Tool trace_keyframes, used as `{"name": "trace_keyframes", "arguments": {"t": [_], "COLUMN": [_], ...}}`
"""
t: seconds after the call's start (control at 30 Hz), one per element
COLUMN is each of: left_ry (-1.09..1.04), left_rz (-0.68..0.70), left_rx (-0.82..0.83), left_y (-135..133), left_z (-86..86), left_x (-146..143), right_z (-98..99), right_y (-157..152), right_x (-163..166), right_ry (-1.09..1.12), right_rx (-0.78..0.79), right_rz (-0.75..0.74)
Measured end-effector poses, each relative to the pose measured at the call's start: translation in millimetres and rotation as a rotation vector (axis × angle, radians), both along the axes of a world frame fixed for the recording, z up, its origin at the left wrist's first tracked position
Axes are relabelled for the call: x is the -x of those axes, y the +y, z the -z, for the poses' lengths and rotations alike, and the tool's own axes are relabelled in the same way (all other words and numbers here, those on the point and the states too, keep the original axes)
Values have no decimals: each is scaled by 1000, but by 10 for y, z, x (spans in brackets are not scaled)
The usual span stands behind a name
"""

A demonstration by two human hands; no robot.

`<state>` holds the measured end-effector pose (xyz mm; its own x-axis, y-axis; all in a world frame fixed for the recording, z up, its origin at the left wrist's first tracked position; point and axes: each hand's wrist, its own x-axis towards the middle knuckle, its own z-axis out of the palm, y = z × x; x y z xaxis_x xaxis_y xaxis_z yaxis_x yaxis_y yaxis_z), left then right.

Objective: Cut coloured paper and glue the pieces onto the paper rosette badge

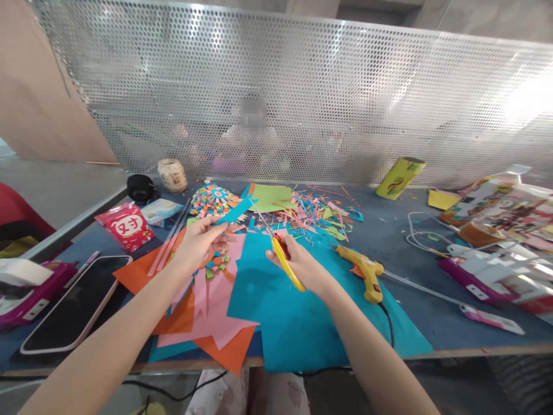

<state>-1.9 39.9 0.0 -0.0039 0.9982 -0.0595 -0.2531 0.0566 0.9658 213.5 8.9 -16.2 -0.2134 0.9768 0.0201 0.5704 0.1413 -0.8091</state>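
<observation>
Pinched in my left hand (pixel 202 241) is a narrow blue paper strip (pixel 237 211), its free end pointing up and right. My right hand (pixel 296 260) grips the yellow handles of a pair of scissors (pixel 281 253). The scissor blades reach up close to the strip's tip; whether they touch it I cannot tell. Beneath my right hand lie large blue paper sheets (pixel 276 311). Pink paper (pixel 231 288) and orange paper (pixel 235 349) are under and below my left hand. Behind it sits a round ornament of many coloured paper pieces (pixel 216 199).
A yellow glue gun (pixel 360 268) with a cord lies right of my right hand. Paper scraps (pixel 315 213) are heaped at the back beside a green sheet (pixel 271 197). On the left are a phone (pixel 78 302) and a red packet (pixel 125 226). A perforated metal panel (pixel 302 104) stands behind the table.
</observation>
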Motion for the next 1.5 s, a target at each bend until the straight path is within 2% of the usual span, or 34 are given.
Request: {"name": "trace_keyframes", "arguments": {"t": [0.27,0.73,0.8,0.93,1.1,1.23,1.37,1.5], "left_ry": [154,179,171,208,379,524,733,958], "left_rz": [56,67,86,143,305,279,210,298], "left_rx": [92,120,104,84,28,-62,-161,-148], "left_y": [-84,-43,-26,23,107,153,145,123], "left_z": [-93,-36,-7,90,258,319,289,248], "left_x": [-68,-63,-50,4,106,163,187,199], "right_z": [34,53,59,61,50,44,9,-25], "right_y": [28,55,102,280,362,297,274,271], "right_x": [-17,4,7,-116,-344,-318,-254,-252], "right_ry": [14,-102,-157,-258,-394,-472,-562,-566], "right_rx": [-1,-68,-43,64,49,48,21,10], "right_rz": [-5,63,115,323,518,594,577,524]}}
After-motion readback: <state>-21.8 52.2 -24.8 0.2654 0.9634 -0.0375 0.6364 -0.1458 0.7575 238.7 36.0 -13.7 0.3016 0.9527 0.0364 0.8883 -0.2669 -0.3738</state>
